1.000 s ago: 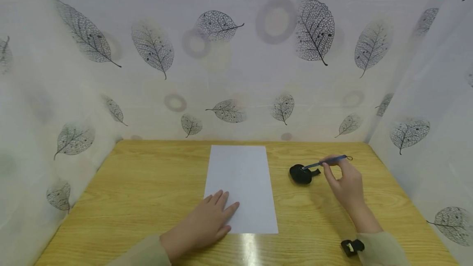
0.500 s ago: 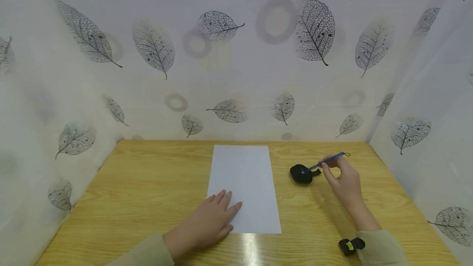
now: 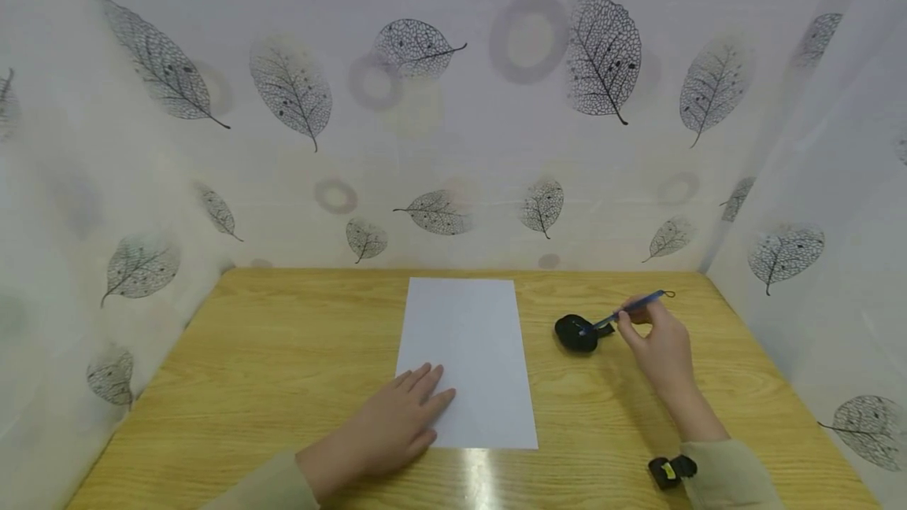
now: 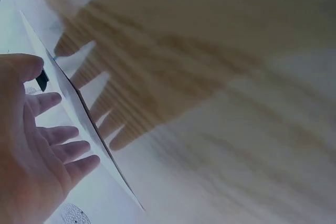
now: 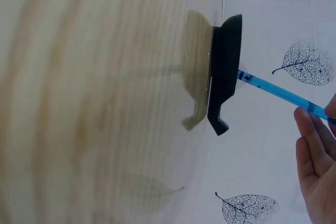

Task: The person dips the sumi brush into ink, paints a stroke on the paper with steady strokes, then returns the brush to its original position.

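My left hand [image 3: 393,423] rests with fingers extended on the lower left edge of a white sheet of paper [image 3: 471,345]. In the left wrist view the left hand [image 4: 44,145] reaches over the paper's edge [image 4: 79,103], its fingers spread. My right hand [image 3: 662,349] pinches a slim blue brush [image 3: 638,305] with a small loop at its upper end. Its lower end is inside a small black ink dish [image 3: 574,334] with a short handle. From the right wrist camera, the brush [image 5: 281,94] slants into the dish [image 5: 226,56], whose wall hides the tip.
A wooden table [image 3: 283,352] carries the paper and dish. Leaf-print curtains [image 3: 453,140] enclose its back and both sides. A black strap device [image 3: 669,472] sits at the right sleeve.
The brush's lower end has dipped slightly further into the dish over the last second. The left hand has slid a little leftward on the paper. The dish has stayed in place.
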A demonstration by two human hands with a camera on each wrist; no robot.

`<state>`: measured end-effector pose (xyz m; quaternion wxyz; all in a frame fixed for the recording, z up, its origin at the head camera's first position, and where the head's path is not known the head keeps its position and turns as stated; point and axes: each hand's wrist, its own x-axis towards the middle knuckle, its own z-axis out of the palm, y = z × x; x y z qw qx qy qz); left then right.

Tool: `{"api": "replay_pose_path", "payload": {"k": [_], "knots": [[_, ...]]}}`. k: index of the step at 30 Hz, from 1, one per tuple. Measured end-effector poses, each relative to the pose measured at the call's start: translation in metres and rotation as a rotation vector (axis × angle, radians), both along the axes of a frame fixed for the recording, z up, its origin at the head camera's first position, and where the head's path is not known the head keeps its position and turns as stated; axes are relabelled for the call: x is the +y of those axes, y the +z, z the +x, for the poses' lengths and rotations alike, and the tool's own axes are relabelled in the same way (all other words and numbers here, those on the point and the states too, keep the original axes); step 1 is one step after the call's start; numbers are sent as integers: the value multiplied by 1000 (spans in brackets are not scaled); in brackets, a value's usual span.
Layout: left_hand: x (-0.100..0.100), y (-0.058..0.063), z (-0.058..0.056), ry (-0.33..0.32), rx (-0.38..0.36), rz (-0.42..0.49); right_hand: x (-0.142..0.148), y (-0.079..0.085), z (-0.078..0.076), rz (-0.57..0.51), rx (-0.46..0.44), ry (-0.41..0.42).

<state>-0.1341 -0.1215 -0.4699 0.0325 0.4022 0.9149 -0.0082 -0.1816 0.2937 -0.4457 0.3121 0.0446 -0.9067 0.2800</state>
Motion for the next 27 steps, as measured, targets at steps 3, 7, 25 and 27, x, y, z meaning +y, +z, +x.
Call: {"api": "replay_pose_path", "payload": {"k": [3,7,25,27], "knots": [[-5,0,0,-2,-25,11,0,0,0,0,-11,-10],[-12,-1,0,-12,-27,35,0,1,-1,0,-17,-20],[-37,1,5,-17,-29,28,0,0,-1,-185,-45,-5],[-37,1,6,-19,-31,29,0,0,0,-208,-25,-9]]}}
